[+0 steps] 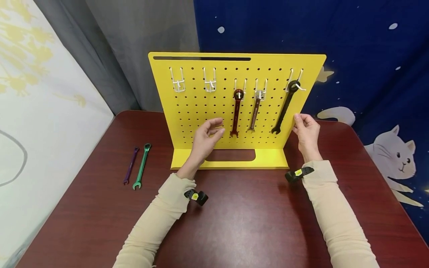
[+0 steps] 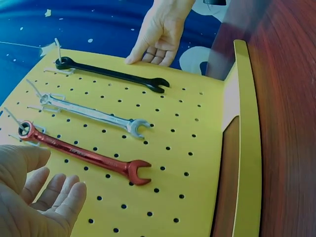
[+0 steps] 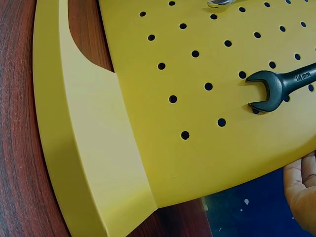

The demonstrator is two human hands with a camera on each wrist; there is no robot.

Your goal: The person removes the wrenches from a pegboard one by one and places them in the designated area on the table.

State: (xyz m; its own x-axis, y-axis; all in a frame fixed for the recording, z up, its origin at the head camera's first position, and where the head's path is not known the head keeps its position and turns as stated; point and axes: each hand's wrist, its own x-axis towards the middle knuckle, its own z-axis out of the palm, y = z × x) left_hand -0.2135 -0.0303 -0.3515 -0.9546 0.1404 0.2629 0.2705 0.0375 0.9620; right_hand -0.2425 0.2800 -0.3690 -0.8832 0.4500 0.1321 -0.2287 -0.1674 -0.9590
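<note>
Head view: red wrench (image 1: 236, 114) hangs near-upright mid yellow pegboard (image 1: 285, 61), forked end toward lower edge, just right of left hand (image 1: 206, 138): nearer hand, empty, fingers loosely curved. Right hand (image 1: 307, 133) grips pegboard's right edge.

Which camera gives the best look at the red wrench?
The left wrist view: the red wrench appears large and whole there, from end to end. The head view shows it whole too, but smaller and darker. The right wrist view doesn't show it.
</note>
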